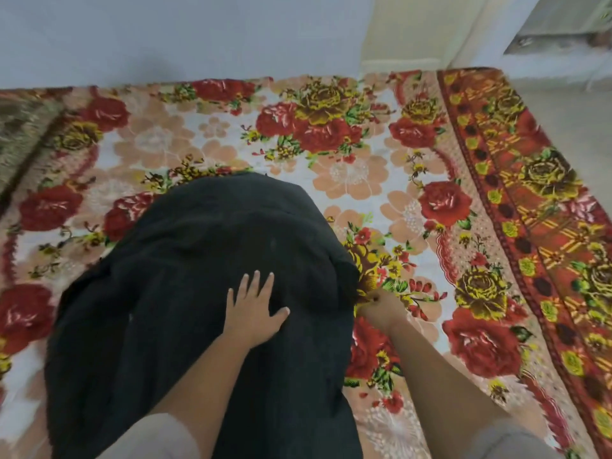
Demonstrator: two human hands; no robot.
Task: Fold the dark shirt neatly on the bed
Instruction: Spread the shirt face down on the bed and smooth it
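Note:
The dark shirt (205,260) lies spread lengthwise on the bed (381,180), which has a floral cover; its near end runs off the bottom of the frame. My left hand (255,309) rests flat on the middle of the shirt, fingers spread. My right hand (381,309) is at the shirt's right edge, its fingers pinched on the dark fabric there; the fingertips are partly hidden by the cloth.
A pale wall (165,34) runs along the bed's far side. The bed's right edge (563,207) has a red and yellow border, with pale floor (579,104) beyond it. A brownish blanket (20,134) sits at the far left.

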